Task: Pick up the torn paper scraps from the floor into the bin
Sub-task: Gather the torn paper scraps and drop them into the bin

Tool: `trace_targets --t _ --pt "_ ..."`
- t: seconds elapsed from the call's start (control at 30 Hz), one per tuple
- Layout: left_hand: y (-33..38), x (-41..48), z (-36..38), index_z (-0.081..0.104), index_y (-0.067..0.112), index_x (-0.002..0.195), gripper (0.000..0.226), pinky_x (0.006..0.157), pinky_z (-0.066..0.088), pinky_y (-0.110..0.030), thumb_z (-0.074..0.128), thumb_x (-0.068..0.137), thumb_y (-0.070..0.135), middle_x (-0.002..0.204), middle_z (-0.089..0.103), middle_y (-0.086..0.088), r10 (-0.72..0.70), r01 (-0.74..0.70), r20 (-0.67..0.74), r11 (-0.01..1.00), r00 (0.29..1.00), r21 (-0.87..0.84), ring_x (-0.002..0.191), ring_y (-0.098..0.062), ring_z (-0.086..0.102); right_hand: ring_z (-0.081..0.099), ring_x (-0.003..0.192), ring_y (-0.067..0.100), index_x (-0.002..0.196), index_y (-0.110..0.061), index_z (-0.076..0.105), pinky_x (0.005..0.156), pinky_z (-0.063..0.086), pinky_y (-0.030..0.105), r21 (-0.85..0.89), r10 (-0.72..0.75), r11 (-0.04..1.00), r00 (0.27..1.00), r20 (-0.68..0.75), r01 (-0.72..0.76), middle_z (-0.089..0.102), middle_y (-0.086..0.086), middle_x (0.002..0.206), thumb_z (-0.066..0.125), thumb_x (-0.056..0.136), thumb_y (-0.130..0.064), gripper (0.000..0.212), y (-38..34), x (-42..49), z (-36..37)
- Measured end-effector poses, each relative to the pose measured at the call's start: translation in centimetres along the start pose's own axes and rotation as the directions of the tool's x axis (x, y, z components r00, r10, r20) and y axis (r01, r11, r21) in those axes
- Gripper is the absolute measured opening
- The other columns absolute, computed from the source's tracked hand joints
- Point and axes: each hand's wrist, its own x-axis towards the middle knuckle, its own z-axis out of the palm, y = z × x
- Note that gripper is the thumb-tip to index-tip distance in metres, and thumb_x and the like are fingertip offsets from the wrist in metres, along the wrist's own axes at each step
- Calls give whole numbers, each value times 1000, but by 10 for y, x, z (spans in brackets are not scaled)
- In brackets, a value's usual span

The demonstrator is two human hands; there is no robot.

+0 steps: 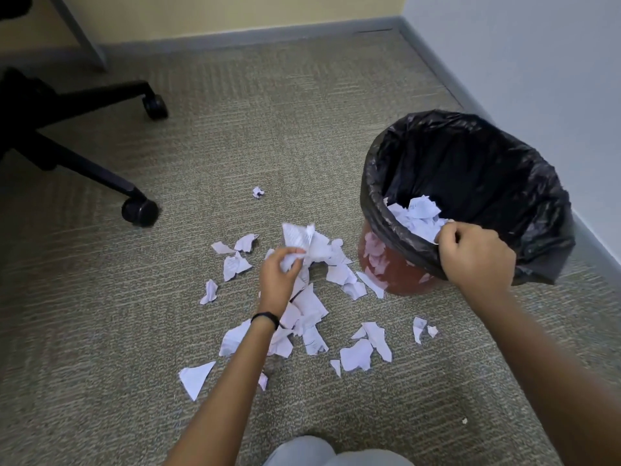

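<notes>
Several torn white paper scraps [312, 307] lie scattered on the carpet in front of me. My left hand [280, 275] holds a bunch of scraps [302, 240] just above the pile. A red bin [403, 277] with a black liner [470, 163] stands to the right, tilted toward me, with scraps [416, 213] inside. My right hand [473, 253] grips the near rim of the bin over the liner.
A black office chair base with castor wheels [139, 210] stands at the left. A grey desk leg [84, 35] rises at the back left. Walls with grey skirting run behind and to the right of the bin. A lone crumpled scrap [258, 192] lies farther out.
</notes>
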Motion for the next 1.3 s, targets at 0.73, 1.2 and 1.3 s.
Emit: trace_targets --t 0.73,1.2,1.3 --pt "28 21 -69 37 19 139 51 108 32 -35 57 92 26 144 36 -7 56 -98 173 965 983 244 129 -16 37 41 57 31 73 1 64 57 32 33 -3 4 1000 1000 2 -4 55 18 64 36 90 -21 40 -2 -3 -2" --pt "-155 -29 -190 -11 31 148 113 106 17 -68 73 75 47 152 -31 -13 -626 244 164 514 763 823 140 -42 -22 50 80 22 103 -7 56 79 41 25 291 -158 931 961 -229 222 52 10 85 45 85 -8 21 -35 5 3" --pt "-156 -24 -190 -13 33 148 115 105 18 -69 74 74 48 151 -33 -12 -639 245 162 499 752 831 140 -42 -23 42 78 6 99 4 59 74 31 5 353 -387 783 846 -367 512 53 12 88 46 88 6 17 -88 -3 9"
